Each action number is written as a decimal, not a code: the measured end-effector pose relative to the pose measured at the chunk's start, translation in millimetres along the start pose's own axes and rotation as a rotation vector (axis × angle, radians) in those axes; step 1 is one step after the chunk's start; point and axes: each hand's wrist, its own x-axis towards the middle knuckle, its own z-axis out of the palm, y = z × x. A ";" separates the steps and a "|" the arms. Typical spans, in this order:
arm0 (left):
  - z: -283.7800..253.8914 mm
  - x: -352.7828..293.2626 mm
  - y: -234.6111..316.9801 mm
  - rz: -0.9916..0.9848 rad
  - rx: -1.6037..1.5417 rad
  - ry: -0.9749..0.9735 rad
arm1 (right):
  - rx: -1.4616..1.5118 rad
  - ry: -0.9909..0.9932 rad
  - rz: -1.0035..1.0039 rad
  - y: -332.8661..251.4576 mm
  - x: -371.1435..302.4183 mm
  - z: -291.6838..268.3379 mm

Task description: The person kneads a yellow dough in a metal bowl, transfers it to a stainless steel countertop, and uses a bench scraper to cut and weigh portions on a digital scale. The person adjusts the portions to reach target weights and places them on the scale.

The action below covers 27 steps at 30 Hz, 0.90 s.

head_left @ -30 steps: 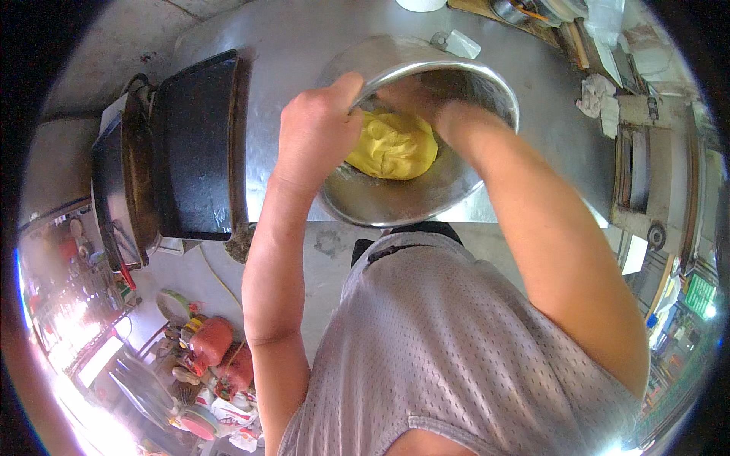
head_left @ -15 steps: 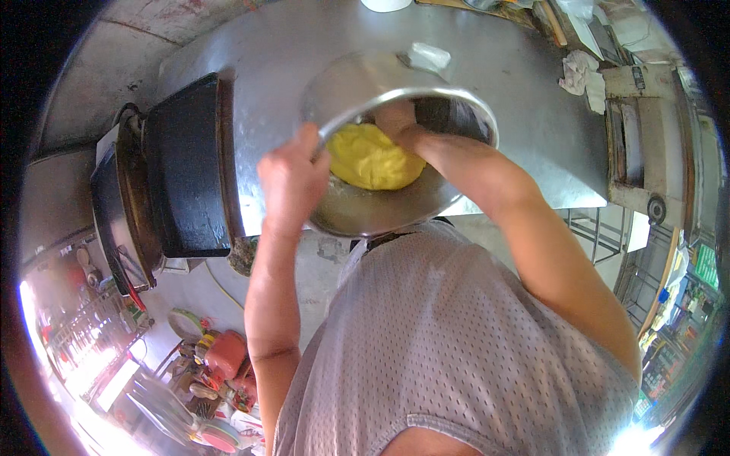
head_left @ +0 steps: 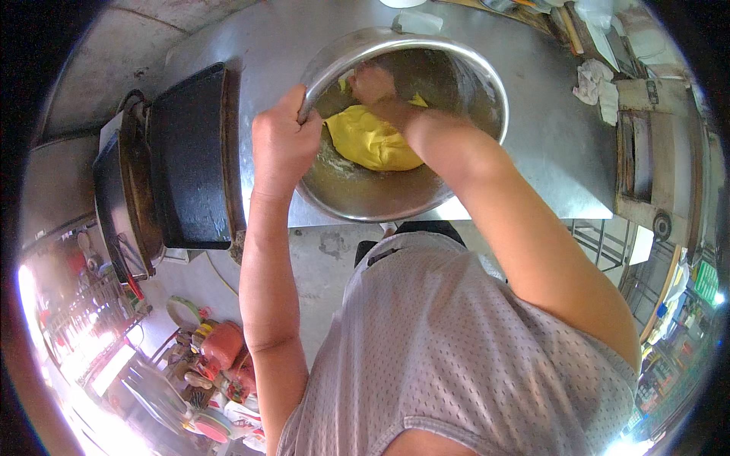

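A large metal mixing bowl (head_left: 357,201) stands at the near edge of the steel table. My left hand (head_left: 285,140) is closed around its left rim. Inside the bowl lies a mass of smooth yellow dough (head_left: 372,144), with pale flour smears on the metal beside it. My right hand (head_left: 372,83) reaches over the dough to the far part of the bowl. Its fingers look curled, somewhat blurred, and a bit of yellow dough shows at their left side. My right wrist and forearm cover part of the dough.
Dark baking trays (head_left: 190,159) stand at the table's left end. Beyond the bowl, a small clear plastic piece (head_left: 420,22) lies on the steel table (head_left: 544,152). A crumpled cloth (head_left: 595,87) is at the right. Red containers (head_left: 223,344) and other goods stand low at the left.
The bowl has shifted away from my body and tilts less, so its inside shows more. My right hand has moved to the far side of the dough. My left hand stays on the rim.
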 end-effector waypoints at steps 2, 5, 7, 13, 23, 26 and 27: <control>-2.9 0.7 -0.8 -0.009 -0.032 0.010 | 0.010 0.097 -0.015 -4.2 -3.4 14.4; -4.0 0.8 -3.0 -0.034 -0.048 -0.011 | -0.002 0.086 -0.019 -6.0 -13.2 24.9; -2.7 -0.7 -6.3 -0.030 -0.022 -0.009 | -0.019 0.032 -0.090 -7.9 -18.3 20.9; 3.5 -15.0 -6.5 0.033 0.025 0.040 | -0.164 -0.300 -0.442 -2.2 -29.6 14.7; 3.5 -16.2 0.5 0.026 0.063 0.012 | -0.067 0.141 0.197 26.3 -6.0 -3.7; 5.5 -15.8 2.0 0.043 0.061 -0.004 | -0.080 -0.053 0.154 17.6 -6.6 4.2; 4.5 -13.3 3.2 0.040 0.064 -0.003 | -0.039 -0.120 0.134 13.3 -4.6 3.0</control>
